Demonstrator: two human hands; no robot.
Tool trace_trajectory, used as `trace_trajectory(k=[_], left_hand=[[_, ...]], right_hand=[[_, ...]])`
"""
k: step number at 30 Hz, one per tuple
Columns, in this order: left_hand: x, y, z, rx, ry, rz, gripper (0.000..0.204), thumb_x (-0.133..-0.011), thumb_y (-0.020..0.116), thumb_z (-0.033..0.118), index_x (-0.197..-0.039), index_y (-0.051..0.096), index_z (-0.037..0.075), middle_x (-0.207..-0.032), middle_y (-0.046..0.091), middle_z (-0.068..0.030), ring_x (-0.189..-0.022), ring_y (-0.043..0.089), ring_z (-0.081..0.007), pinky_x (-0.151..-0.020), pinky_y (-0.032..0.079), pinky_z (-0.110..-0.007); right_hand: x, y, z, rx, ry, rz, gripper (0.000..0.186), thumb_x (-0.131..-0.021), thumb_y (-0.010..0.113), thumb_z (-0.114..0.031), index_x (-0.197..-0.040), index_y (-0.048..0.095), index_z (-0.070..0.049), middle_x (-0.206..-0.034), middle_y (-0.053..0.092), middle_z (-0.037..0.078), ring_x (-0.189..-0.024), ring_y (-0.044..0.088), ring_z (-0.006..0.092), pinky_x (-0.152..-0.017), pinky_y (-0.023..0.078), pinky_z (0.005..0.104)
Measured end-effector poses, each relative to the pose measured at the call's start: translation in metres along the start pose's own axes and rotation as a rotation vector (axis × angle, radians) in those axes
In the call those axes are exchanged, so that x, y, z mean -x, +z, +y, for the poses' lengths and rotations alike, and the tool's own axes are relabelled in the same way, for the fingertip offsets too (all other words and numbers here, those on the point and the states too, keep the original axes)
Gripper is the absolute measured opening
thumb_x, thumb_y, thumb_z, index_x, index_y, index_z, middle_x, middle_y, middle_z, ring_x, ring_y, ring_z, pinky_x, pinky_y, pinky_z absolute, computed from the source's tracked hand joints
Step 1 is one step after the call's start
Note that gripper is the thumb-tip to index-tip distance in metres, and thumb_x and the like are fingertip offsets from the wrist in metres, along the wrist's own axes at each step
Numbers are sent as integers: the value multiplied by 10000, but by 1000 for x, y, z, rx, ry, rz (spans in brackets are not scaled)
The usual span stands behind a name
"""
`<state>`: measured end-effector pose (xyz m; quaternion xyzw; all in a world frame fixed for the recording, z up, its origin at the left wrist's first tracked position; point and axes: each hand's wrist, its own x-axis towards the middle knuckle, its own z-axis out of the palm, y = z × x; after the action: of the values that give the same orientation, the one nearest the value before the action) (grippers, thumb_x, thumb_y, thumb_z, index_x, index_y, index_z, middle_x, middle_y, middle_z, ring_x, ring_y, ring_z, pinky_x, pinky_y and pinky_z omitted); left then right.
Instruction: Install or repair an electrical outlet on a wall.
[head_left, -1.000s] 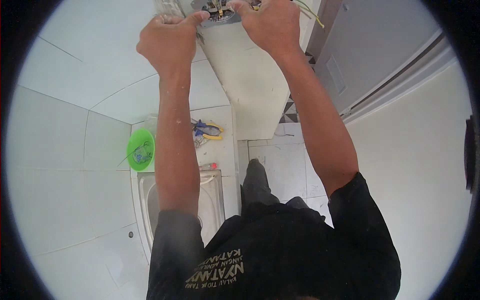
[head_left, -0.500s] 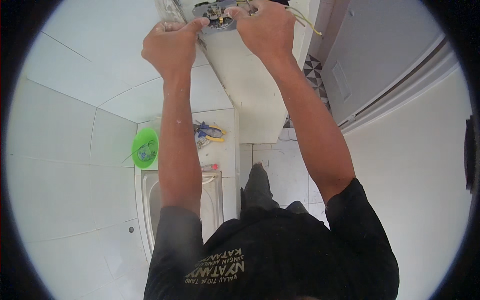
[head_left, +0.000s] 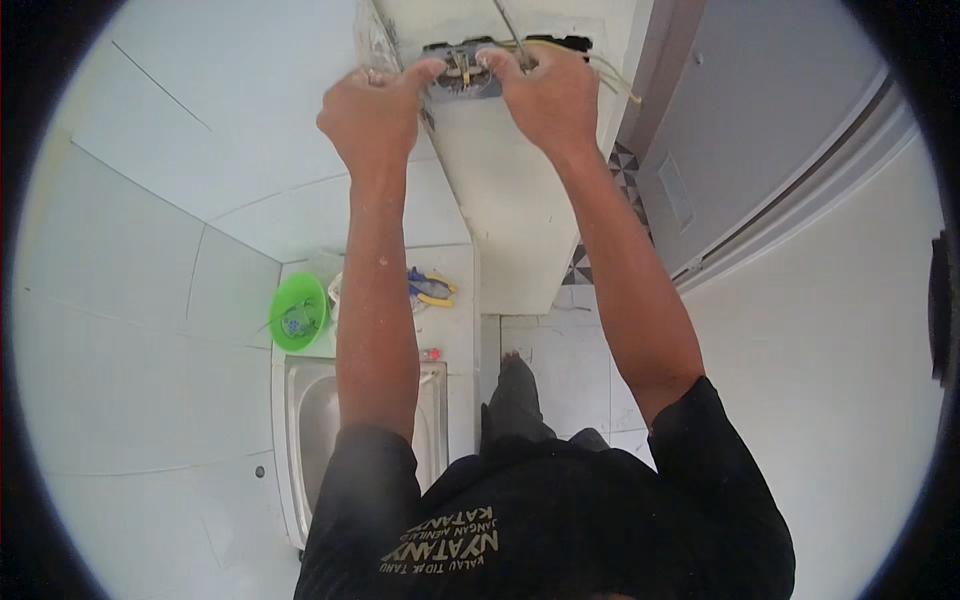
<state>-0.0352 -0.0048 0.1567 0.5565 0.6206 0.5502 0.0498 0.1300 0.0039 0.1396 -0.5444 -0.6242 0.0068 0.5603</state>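
A wall socket's inner part [head_left: 466, 78], grey-framed with brass-coloured metal in the middle, sits at the dark opening in the cream wall face. My left hand [head_left: 372, 115] is closed, its fingers curled and its thumb pressed on the socket's left side. At the other side, the thumb of my right hand [head_left: 552, 100] presses on the socket, with the remaining fingers curled in. A thin metal shaft, seemingly a screwdriver [head_left: 508, 22], sticks out from my right fist; its handle is hidden. Yellow-green and pale wires [head_left: 612, 76] come out beside that hand.
Below left, a green bowl [head_left: 287, 312] stands on the tiled ledge by blue-and-yellow pliers [head_left: 432, 288]. A red-tipped tool [head_left: 430, 354] lies near the steel sink [head_left: 436, 420]. A grey door [head_left: 740, 110] is at the right.
The view has shifted, so hands and socket appear lower and slightly further right. More of the dark wall opening and the metal shaft shows. Both thumbs remain on the socket.
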Motion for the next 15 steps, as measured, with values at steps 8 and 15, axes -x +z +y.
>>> trace_trajectory(k=[8,15], left_hand=[[-6,-2,4,-151,145,64,532,-644,898,445,-576,596,12,-532,604,-82,-471,559,-218,-510,471,-354],[-7,1,15,-184,180,134,465,-678,899,303,-565,562,4,-500,540,-104,-447,426,-175,-465,413,-384]], right_hand=[[3,3,-13,155,-20,51,420,-831,748,-404,-733,661,-5,-619,597,157,-574,582,329,-572,469,402],[0,-4,-18,88,-59,11,350,-876,703,-239,-694,603,43,-643,576,202,-591,566,343,-602,444,438]])
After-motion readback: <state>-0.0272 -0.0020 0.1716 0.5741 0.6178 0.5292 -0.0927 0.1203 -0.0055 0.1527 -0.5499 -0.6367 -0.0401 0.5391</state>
